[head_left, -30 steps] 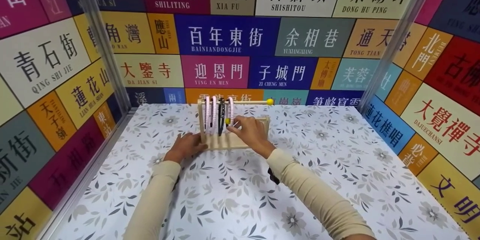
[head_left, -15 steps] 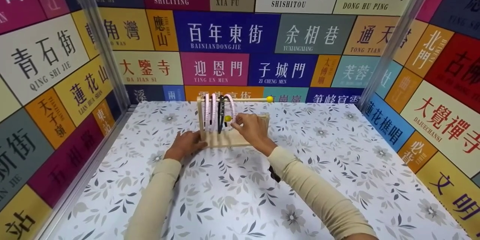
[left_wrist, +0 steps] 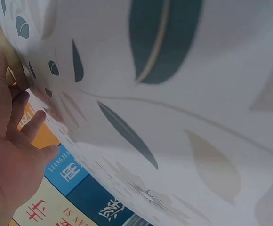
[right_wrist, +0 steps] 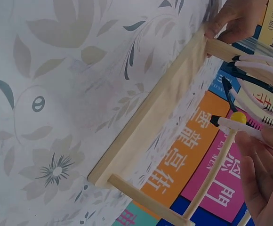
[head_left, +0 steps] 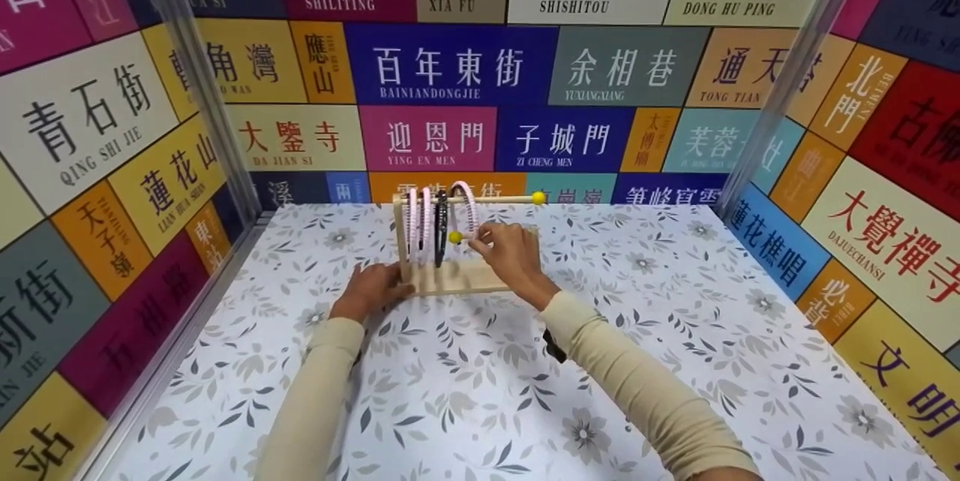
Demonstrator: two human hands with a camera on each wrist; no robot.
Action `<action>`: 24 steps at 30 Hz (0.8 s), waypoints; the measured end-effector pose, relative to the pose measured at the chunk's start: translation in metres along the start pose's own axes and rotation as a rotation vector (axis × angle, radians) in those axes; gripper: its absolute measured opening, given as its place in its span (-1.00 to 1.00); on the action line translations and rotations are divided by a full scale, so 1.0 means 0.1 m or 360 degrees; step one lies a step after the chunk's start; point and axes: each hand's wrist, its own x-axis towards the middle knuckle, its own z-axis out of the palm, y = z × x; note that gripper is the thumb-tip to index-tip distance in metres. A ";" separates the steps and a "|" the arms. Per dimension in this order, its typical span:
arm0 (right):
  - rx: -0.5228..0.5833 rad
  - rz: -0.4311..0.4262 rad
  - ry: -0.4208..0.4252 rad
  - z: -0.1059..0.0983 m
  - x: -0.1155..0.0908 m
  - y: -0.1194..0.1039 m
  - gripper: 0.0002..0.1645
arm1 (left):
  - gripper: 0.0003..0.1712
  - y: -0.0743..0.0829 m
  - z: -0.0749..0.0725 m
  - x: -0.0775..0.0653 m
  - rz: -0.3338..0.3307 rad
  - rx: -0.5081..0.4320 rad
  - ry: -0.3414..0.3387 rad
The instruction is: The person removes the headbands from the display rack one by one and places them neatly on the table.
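I've got the head feed up, and there in the centre of the frame sits the pale wooden rack (head_left: pixel 461 280) with its straight rods, planted on the white table surface printed with grey leaves and flowers (head_left: pixel 442 391). Left of centre, the bare left hand (head_left: pixel 369 292) grasps the rack's near left corner, thumb and forefinger pinching the board's end, the other fingers loosely bent. And now the right hand (head_left: pixel 511 256), just right of centre: thumb and fingertips are pinching the curved, toothed pale-pink headband (head_left: pixel 471 205), its arch rising above the upper rod. My right wrist view shows its black-tipped end right by the round yellow ball (right_wrist: pixel 238 117) on the lower rod; whether they touch, I can't tell. Just to the left hang the black curved headband (head_left: pixel 440 241) and, closest to the upright, two more pale-pink toothed headbands (head_left: pixel 426 218). Behind it all, colourful lettered wall panels (head_left: pixel 457 64) fill the top.
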 end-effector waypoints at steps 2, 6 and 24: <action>0.0011 -0.0008 0.0019 -0.02 0.00 0.01 -0.75 | -0.46 0.01 0.00 0.00 -0.0005 -0.0007 0.0001; 0.0043 0.0007 0.0022 -0.06 0.00 0.03 -0.75 | -0.42 0.01 0.00 -0.02 -0.0011 -0.0021 -0.0006; 0.0070 0.0059 0.0030 -0.28 0.05 0.10 -0.75 | -0.40 0.00 0.00 -0.02 -0.0055 -0.0151 -0.0050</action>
